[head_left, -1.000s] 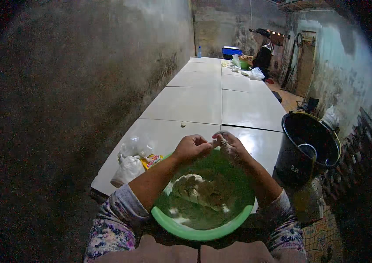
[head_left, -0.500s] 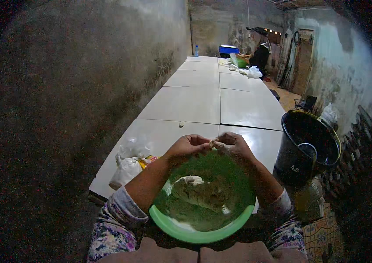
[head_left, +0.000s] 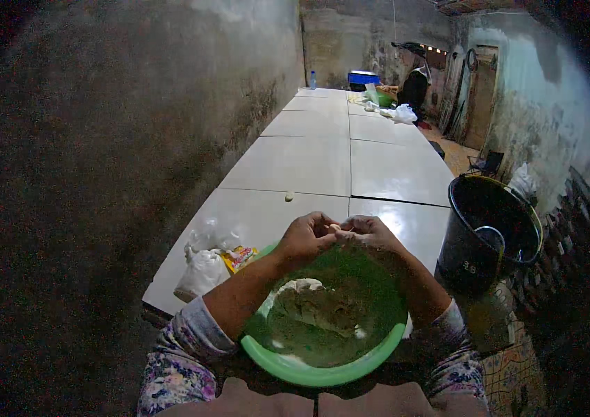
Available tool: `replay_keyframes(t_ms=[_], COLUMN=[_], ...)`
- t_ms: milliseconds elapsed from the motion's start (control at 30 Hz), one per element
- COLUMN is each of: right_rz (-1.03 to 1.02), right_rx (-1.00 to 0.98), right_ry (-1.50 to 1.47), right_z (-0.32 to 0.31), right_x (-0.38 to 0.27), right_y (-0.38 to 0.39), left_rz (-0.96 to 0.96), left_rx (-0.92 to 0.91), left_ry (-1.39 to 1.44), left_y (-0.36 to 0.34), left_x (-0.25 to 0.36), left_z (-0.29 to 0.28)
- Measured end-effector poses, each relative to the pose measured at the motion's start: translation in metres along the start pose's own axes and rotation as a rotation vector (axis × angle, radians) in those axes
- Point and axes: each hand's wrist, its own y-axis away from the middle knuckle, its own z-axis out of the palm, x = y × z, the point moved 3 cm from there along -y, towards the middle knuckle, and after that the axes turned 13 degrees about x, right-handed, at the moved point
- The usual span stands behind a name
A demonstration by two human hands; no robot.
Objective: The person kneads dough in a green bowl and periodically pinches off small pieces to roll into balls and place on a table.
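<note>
Where the table (head_left: 295, 163) reaches its near end, a green basin (head_left: 322, 376) holds a large mass of dough (head_left: 316, 306), apparently most of the work left. Over the basin's far side, the left hand (head_left: 306, 236) and right hand (head_left: 371, 235) meet with fingers drawn narrow, together pinching a pale bit (head_left: 335, 228), seemingly dough in mid-shaping. Beyond the left hand, one small lump (head_left: 288, 197) lies on the table, to all appearances the single finished piece.
</note>
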Motion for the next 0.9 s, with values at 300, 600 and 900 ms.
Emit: replay_keyframes(t_ms=[300,600,900], right_rz=[-0.328,-0.188,-0.210], right_rx=[-0.039,0.109,-0.004], right_ry=[-0.039,0.045,0.019], right_z=[-0.011,-0.004,0.001], right_x=[0.022,0.014,0.010], right_y=[-0.016,-0.010,-0.005], left_rz=[-0.079,-0.145,-0.146], left_rx=[-0.280,-0.297,-0.300], left_ry=[0.097,0.004,0.022], left_y=[0.001,-0.007,0.000], left_x=[-0.002,-0.021,-0.013], left_z=[-0.001,-0.002,0.002])
